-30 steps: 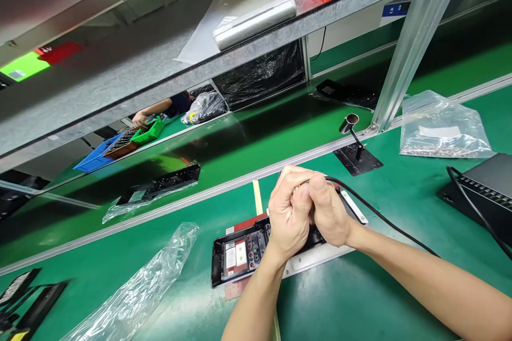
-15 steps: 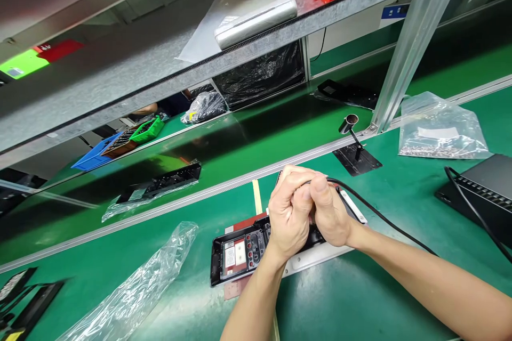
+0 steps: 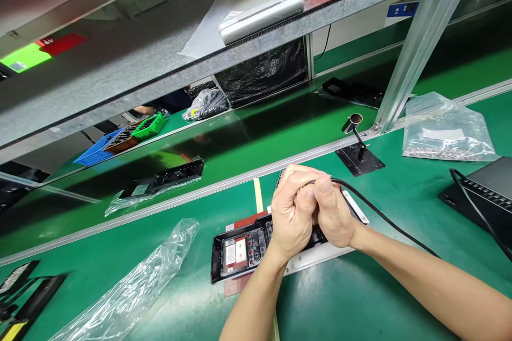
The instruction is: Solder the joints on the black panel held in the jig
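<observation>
Shelving of galvanised steel (image 3: 168, 58) fills the upper half of the frame, and the dark green conveyor belt (image 3: 280, 128) runs below it. The view has slid a little to the right since a second ago. Across the belt, the co-worker's forearm then seen at the upper left has drawn back, and only a sliver of it (image 3: 143, 110) shows by the green tray (image 3: 150, 126).

On the green bench mat (image 3: 380, 287) the open black housing (image 3: 240, 249) has stayed put at lower centre. The left hand (image 3: 294, 216) and right hand (image 3: 335, 217) remain clasped over its right end. All fingers are curled tight about the near end of the black cable (image 3: 380, 216), and whatever is inside the grip is hidden.

The white label (image 3: 236, 251) in the housing and the blue tag (image 3: 404, 9) at upper right are too small to read.

The aluminium rail (image 3: 180, 206) runs just behind the knuckles. A crumpled clear bag (image 3: 136, 287) lies near the housing on the left. Bare mat lies open to the right, between the forearm and the black unit (image 3: 484, 192) at the right edge.
</observation>
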Action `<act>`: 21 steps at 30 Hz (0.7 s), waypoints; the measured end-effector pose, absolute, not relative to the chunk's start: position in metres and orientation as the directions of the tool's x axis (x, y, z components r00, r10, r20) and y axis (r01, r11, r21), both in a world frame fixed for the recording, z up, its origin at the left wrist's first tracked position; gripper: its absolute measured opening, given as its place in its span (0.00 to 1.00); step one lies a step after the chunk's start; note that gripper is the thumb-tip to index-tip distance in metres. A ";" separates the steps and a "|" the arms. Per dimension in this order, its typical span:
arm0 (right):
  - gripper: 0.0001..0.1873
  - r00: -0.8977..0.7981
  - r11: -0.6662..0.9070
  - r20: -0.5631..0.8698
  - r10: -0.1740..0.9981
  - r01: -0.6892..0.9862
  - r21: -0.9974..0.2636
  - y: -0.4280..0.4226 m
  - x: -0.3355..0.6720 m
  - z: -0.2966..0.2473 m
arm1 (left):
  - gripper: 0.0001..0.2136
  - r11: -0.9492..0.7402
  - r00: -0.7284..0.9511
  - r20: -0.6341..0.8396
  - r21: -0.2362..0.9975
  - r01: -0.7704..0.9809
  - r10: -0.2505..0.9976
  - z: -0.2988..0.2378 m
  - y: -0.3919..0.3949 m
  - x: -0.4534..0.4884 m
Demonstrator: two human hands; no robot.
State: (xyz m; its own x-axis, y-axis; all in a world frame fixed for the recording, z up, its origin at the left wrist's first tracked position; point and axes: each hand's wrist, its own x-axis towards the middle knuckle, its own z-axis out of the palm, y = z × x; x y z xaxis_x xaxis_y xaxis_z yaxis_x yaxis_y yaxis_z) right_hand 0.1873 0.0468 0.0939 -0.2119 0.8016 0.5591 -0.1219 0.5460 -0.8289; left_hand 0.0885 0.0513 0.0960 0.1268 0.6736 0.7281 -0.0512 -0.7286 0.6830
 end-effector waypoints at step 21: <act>0.37 -0.186 0.519 0.528 0.828 -0.102 -0.849 0.043 0.185 0.097 | 0.12 -0.724 0.119 0.727 0.685 -0.074 0.676 0.096 0.049 0.090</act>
State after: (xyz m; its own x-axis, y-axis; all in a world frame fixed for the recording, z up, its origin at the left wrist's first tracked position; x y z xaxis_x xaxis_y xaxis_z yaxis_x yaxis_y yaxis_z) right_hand 0.1853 0.0428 0.0966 -0.1861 0.8285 0.5282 -0.1017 0.5185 -0.8490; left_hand 0.0895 0.0494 0.0957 0.1185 0.6760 0.7273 -0.0741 -0.7244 0.6854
